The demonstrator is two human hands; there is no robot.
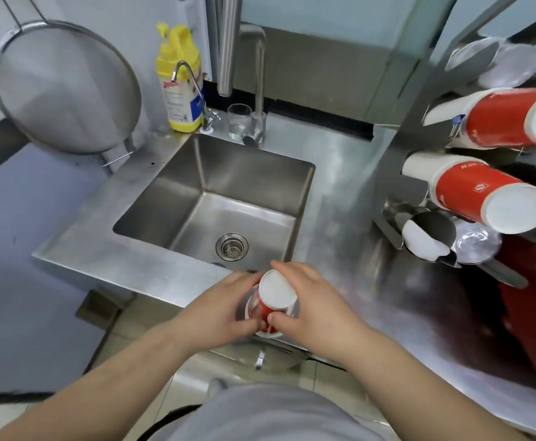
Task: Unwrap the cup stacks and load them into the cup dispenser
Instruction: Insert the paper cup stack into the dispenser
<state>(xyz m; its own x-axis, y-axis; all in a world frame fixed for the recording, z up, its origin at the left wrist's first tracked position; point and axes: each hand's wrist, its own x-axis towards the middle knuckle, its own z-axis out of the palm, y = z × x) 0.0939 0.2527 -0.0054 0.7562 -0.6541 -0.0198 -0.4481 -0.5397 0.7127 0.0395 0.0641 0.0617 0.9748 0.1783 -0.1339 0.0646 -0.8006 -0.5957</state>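
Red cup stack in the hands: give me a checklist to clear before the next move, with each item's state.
1. Both hands on the stack: ok. The left hand and right hand hold the red cup stack from opposite sides.
2. Wrapper off: not ok. Clear plastic still appears to sit around the lower part of the stack.
3. Stack clear of the sink: ok. It is held over the front edge, not in the basin.
4. Free dispenser slot: ok, probably. The lower steel tube looks open, with only something white at its mouth.
5. Other tubes: not ok for loading. Two red cup stacks already protrude.
6. Stack depth: cannot tell.
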